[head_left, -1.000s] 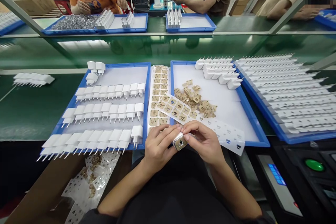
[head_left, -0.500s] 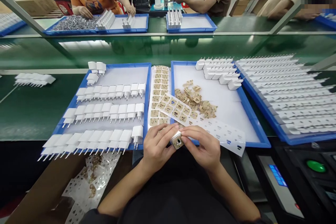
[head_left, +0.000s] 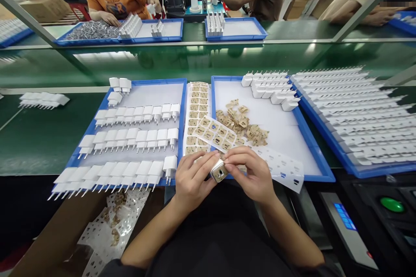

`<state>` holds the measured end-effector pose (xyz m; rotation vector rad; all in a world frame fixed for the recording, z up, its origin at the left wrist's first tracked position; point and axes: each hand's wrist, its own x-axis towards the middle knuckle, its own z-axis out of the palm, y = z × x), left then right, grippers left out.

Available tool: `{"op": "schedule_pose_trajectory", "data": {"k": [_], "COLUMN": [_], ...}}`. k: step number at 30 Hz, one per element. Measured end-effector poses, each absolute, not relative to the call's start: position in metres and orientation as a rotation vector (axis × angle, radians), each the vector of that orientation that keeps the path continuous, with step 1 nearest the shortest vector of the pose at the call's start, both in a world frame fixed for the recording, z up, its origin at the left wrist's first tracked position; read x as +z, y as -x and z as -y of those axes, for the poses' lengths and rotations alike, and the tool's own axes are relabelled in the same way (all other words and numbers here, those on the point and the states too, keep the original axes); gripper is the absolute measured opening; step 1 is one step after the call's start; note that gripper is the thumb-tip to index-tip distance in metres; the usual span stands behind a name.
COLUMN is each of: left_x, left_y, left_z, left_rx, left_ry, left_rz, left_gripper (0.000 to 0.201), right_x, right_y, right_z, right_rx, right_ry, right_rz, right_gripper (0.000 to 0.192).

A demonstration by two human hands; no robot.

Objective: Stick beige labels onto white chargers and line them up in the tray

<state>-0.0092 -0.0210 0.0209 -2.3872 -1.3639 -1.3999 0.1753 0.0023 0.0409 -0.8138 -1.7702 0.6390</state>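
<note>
A white plug charger (head_left: pixel 219 172) is held in front of my body, its end with a port slot and a tan label-like face turned up toward me. My left hand (head_left: pixel 192 177) is closed around its left side, thumb below and fingers on top. At its right edge, the thumb and fingertips of my right hand (head_left: pixel 251 174) pinch together against the corner. Whether a thin film is also between those fingertips is hidden. Just beyond my hands lies a partly used sheet of tan stickers (head_left: pixel 216 133), with a pile of loose tan stickers (head_left: pixel 242 121) behind it.
The left blue tray (head_left: pixel 146 91) carries rows of white chargers. Another sticker sheet (head_left: pixel 198 108) lies between it and the right blue tray (head_left: pixel 279 138). A further tray (head_left: pixel 367 171) of chargers stands far right, near a machine with a green button (head_left: pixel 392 204). Co-workers sit opposite.
My hands and the charger have shifted slightly left, and the right thumb has moved up to the charger's corner. Across the line, a co-worker's arm has reached out to the left.
</note>
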Motion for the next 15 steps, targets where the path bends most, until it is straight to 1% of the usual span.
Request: {"op": "schedule_pose_trajectory", "data": {"k": [2,4,6,9,11,12,14,15], "left_x": [0.022,0.023,0.023,0.024,0.023,0.023,0.025,0.026], "left_y": [0.010,0.011,0.013,0.016,0.019,0.020,0.023,0.025], "left_z": [0.021,0.021,0.020,0.020,0.020,0.020,0.023,0.026], "left_rx": [-1.447,-1.511,-1.557,-1.591,-1.603,-1.607,-1.624,-1.654], "left_ry": [2.413,2.431,2.439,2.445,2.444,2.449,2.476,2.492], "left_rz": [1.417,1.470,1.510,1.586,1.659,1.696,1.771,1.812], "left_gripper": [0.033,0.030,0.028,0.034,0.039,0.041,0.045,0.046], "right_x": [0.038,0.035,0.033,0.031,0.029,0.028,0.022,0.018], "right_y": [-0.173,-0.171,-0.171,-0.179,-0.191,-0.200,-0.220,-0.230], "right_z": [0.002,0.009,0.015,0.014,0.004,-0.004,-0.022,-0.031], "right_rx": [0.346,0.216,0.312,0.564,0.591,0.540,0.360,0.246], "right_ry": [0.732,0.616,0.545,0.587,0.755,0.889,1.214,1.376], "right_rz": [1.850,1.907,1.909,1.733,1.582,1.536,1.559,1.614], "right_gripper": [0.021,0.024,0.021,0.014,0.012,0.011,0.014,0.021]}}
